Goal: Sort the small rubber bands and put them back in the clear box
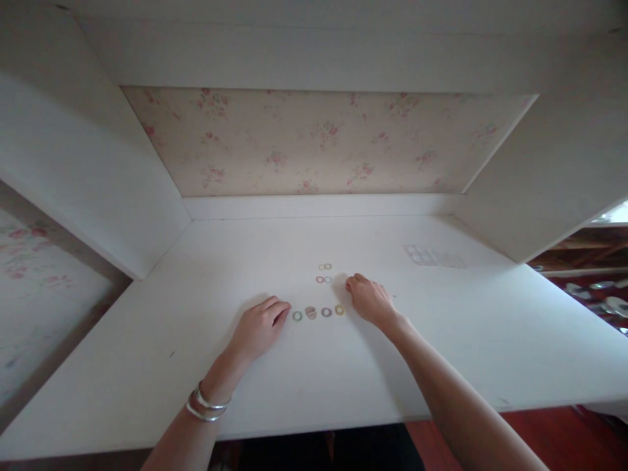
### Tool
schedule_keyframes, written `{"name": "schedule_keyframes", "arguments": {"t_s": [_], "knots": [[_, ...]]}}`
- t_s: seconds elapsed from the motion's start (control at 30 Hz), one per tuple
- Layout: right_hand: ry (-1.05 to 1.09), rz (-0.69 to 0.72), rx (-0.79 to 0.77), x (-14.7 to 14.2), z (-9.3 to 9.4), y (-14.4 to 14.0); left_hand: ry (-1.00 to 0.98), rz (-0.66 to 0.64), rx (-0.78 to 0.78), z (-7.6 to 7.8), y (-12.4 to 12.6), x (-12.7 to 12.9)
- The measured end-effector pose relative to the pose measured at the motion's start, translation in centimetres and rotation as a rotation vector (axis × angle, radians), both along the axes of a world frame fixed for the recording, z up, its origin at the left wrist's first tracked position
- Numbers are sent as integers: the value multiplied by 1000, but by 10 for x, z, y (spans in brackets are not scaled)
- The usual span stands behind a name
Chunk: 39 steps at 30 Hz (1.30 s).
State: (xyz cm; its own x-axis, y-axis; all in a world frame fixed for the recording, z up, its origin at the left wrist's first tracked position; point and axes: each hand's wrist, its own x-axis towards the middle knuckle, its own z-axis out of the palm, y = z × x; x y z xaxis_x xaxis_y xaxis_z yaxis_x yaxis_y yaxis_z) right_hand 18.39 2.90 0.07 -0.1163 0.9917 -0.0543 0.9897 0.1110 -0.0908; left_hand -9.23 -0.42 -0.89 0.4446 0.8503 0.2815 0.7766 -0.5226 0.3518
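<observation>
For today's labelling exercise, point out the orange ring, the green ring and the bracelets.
orange ring (pixel 339 309), head view, on its band.
green ring (pixel 297 316), head view, on its band.
bracelets (pixel 207 405), head view, on the metal at the left wrist.

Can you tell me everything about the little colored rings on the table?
The little rings lie flat on the white table, between the left hand and the right hand. Four sit in a row near the hands: greenish, pinkish, purple and yellow. Two smaller pairs lie farther back, one reddish, one yellowish. They look thin; their material is unclear. No hand clearly touches them.

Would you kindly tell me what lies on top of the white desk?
On the white desk lie small coloured rings, both hands, left and right, and a clear sheet. Anything beneath the palms is hidden.
</observation>
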Motion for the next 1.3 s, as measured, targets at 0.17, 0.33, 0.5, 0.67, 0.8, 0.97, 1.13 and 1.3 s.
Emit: {"name": "schedule_keyframes", "arguments": {"t_s": [0.17,0.33,0.5,0.67,0.8,0.97,1.13,1.3], "knots": [[43,-22,95,-1,-6,-9,-7,27,31,2,0,0],[180,-56,271,-18,-15,-41,12,98,54,4,0,-2],[226,182,337,-63,-13,-70,15,115,74,3,1,-3],[213,324,320,-91,-10,-69,-12,115,93,2,1,-4],[198,360,306,-98,-11,-64,-10,118,81,1,1,-4],[199,360,312,-102,-12,-63,-10,114,79,1,2,-4],[253,344,356,-96,-8,-68,-31,121,94,2,1,-5],[403,75,438,-61,-4,-63,-43,132,92,6,1,-6]]}}
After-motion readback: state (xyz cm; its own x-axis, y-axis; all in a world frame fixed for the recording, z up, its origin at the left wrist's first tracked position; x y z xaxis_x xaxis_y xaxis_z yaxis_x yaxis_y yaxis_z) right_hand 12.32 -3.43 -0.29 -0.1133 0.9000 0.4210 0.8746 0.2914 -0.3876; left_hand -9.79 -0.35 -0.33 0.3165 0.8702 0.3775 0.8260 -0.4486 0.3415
